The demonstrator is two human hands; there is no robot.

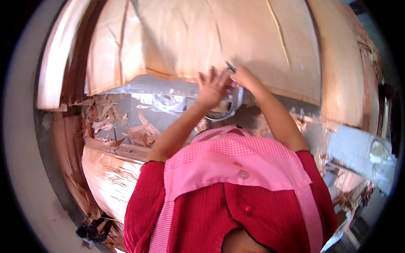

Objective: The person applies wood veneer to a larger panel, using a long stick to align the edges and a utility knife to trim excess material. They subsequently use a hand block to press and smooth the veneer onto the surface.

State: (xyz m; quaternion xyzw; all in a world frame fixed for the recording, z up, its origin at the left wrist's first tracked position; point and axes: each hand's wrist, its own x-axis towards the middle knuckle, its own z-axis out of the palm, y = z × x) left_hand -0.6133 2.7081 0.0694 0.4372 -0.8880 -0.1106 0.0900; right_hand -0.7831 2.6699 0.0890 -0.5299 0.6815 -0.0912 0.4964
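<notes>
A pale wood veneer sheet (198, 38) with cracks and thin strips along it spans the upper view, its lower edge uneven. At that edge my left hand (212, 86) has its fingers spread, beside my right hand. My right hand (241, 77) is closed on a small dark tool (230, 66) whose tip points up-left over the veneer. Below both hands hangs a pale curved band or loop (222, 118); what it attaches to is hidden. A grey strip of surface (143, 86) shows under the veneer edge, with clear crumpled plastic (168, 105) below it.
More veneer (341, 63) lies right, and dark-edged sheets (57, 55) left. Torn scraps (109, 120) and another veneer stack (105, 177) are lower left. A pale board with plastic (350, 154) is at right, a black object (90, 230) at bottom left. My pink apron fills the lower middle.
</notes>
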